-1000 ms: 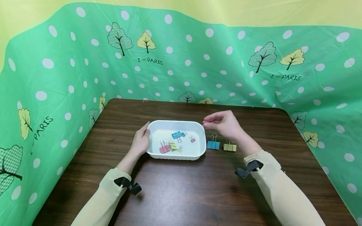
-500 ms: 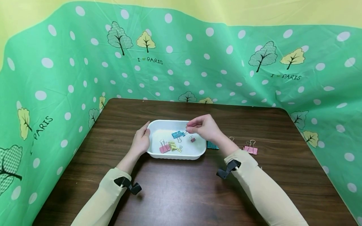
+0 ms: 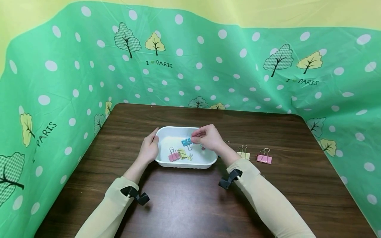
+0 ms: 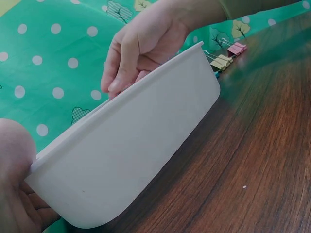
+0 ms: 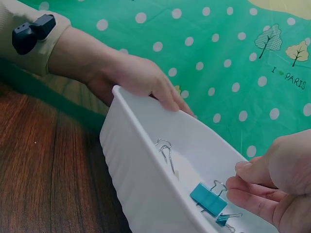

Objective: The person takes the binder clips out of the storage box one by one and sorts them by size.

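Observation:
My left hand [image 3: 148, 148] grips the left end of a white plastic tray [image 3: 184, 164], with the thumb at its rim. Over the tray's right half, my right hand [image 3: 208, 138] reaches in, thumb and fingers slightly apart and nothing seen between them. Its fingertips are close to a blue binder clip [image 5: 209, 199]; contact is unclear. A smaller blue binder clip [image 5: 222, 220] lies beside that one, hidden in the head view. Also inside are a pink binder clip [image 3: 174, 156], a yellow one [image 3: 182, 153], a small yellow one [image 3: 190, 157] and a small pink one [image 3: 203, 148], partly covered.
Right of the tray, a yellow binder clip [image 3: 244, 155] and a pink binder clip [image 3: 264, 159] stand on the dark wooden table [image 3: 184, 201]. A blue clip there is mostly hidden behind the right forearm. A green dotted cloth [image 3: 166, 89] surrounds the table.
My right hand has moved left from beside the tray's right rim and down into the tray. The pink clip outside has come into view. The left hand keeps its grip.

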The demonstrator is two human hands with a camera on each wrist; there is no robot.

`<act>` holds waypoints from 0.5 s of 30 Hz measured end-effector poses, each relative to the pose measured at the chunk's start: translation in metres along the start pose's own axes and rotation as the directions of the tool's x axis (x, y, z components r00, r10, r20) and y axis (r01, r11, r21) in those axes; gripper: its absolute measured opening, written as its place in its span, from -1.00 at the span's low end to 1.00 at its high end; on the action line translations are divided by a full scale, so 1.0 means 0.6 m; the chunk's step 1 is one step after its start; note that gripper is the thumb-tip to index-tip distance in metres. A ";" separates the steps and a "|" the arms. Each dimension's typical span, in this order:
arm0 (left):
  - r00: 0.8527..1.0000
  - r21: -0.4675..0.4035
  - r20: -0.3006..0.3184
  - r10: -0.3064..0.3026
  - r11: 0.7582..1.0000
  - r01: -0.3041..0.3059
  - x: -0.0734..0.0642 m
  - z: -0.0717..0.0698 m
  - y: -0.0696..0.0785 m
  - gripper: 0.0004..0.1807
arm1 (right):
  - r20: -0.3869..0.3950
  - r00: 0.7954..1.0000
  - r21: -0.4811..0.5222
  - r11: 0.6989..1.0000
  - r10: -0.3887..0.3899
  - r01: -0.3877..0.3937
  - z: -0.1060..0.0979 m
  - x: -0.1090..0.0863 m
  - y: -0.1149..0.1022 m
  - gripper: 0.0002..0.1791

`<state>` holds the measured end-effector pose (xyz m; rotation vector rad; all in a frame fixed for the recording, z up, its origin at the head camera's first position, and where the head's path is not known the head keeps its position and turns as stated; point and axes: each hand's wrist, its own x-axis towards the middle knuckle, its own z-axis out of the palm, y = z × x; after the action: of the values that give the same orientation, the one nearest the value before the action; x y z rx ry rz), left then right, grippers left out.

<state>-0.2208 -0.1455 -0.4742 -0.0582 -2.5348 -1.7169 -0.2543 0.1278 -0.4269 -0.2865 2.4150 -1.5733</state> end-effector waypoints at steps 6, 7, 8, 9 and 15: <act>1.000 0.007 -0.002 -0.009 1.000 0.009 0.000 0.000 0.000 -0.45 | -0.006 1.000 0.001 1.000 0.007 -0.007 0.008 0.006 0.005 -0.80; 1.000 0.009 -0.003 -0.010 1.000 0.010 0.000 0.001 0.000 -0.45 | -0.008 1.000 -0.002 1.000 0.009 -0.009 0.008 0.006 0.005 -0.80; 1.000 0.009 -0.003 -0.009 1.000 0.009 0.000 0.001 -0.001 -0.45 | -0.010 1.000 -0.007 1.000 0.011 -0.011 0.009 0.007 0.005 -0.80; 1.000 0.010 -0.004 -0.009 1.000 0.009 0.001 0.001 -0.001 -0.45 | -0.011 1.000 -0.011 1.000 0.010 -0.010 0.009 0.008 0.006 -0.80; 1.000 0.005 -0.002 -0.007 1.000 0.007 0.000 0.001 -0.001 -0.45 | -0.026 1.000 -0.066 0.998 -0.003 0.001 0.012 0.013 0.009 -0.82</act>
<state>-0.2211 -0.1449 -0.4750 -0.0470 -2.5403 -1.7126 -0.2596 0.1214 -0.4352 -0.2827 2.4904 -1.5093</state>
